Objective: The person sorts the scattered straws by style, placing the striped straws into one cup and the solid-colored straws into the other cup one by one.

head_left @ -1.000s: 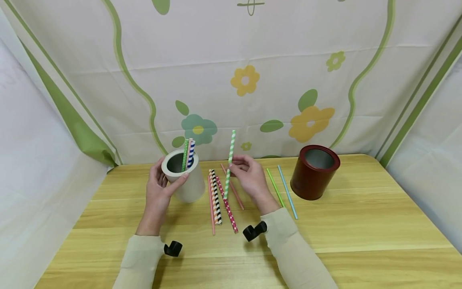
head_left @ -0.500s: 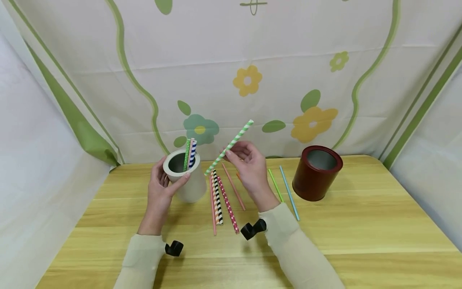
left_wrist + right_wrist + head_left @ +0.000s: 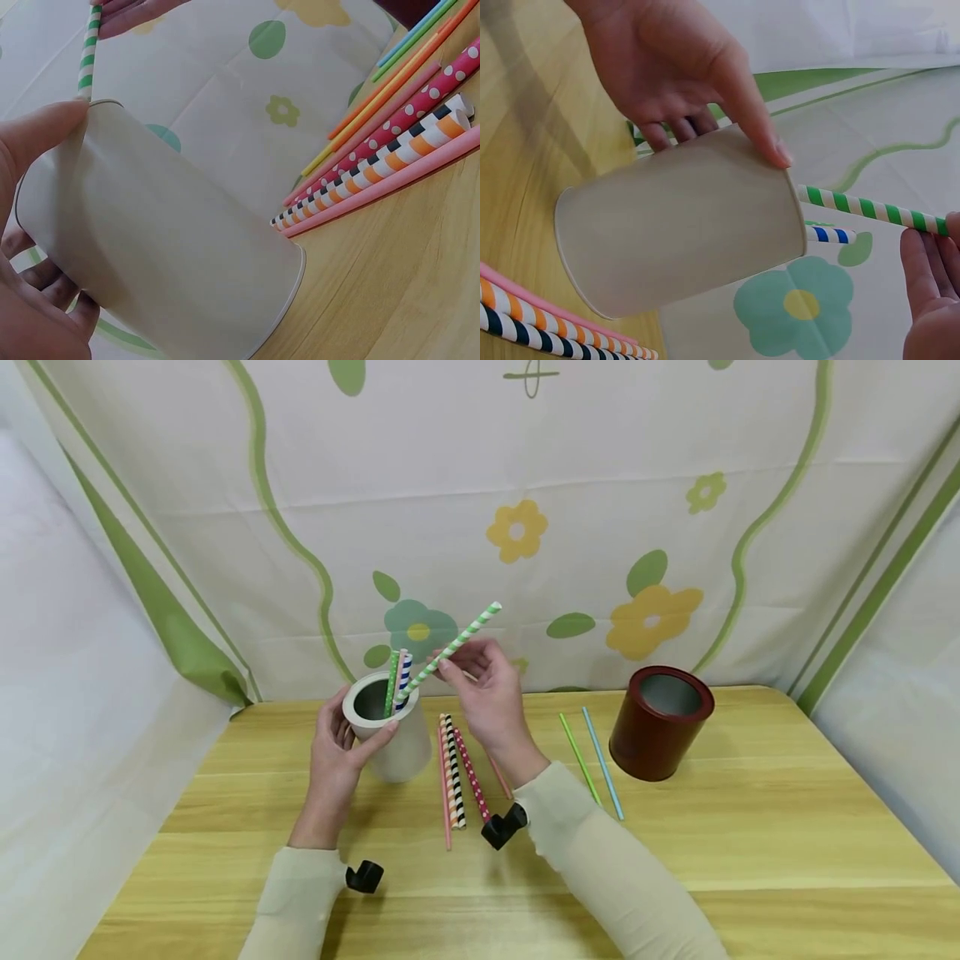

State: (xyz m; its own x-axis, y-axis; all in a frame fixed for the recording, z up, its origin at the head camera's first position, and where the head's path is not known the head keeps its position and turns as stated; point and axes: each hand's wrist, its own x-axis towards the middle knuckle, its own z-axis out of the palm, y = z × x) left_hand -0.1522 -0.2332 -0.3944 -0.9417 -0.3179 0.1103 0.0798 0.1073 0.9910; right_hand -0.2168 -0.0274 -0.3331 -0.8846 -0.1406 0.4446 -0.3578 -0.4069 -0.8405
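Observation:
My left hand (image 3: pixel 335 768) grips the white can (image 3: pixel 402 747), its thumb at the rim and the other fingers round the far side. Between thumb and fingers, my right hand (image 3: pixel 491 697) pinches a green-and-white striped paper straw (image 3: pixel 471 632). That straw slants down to the left, its lower end at the can's mouth. A green dotted straw (image 3: pixel 392 681), a pale pink one and a blue-and-white striped straw (image 3: pixel 406 673) stand inside the can. From the right wrist, the striped straw (image 3: pixel 874 209) shows beside the can's rim, with the blue-striped one just below it.
Right of the white can lie a pink straw (image 3: pixel 444 802), orange-striped and black-striped straws (image 3: pixel 457 785), and a magenta dotted straw (image 3: pixel 471 770). An orange straw (image 3: pixel 405 81) shows in the left wrist view. Farther right are green (image 3: pixel 579 756) and blue straws (image 3: pixel 602 762) and a dark red can (image 3: pixel 651 739).
The right hand has lifted the green-and-white straw from above the loose straws, tilted it and carried it left to the white can's mouth. The left hand has kept its hold on the can.

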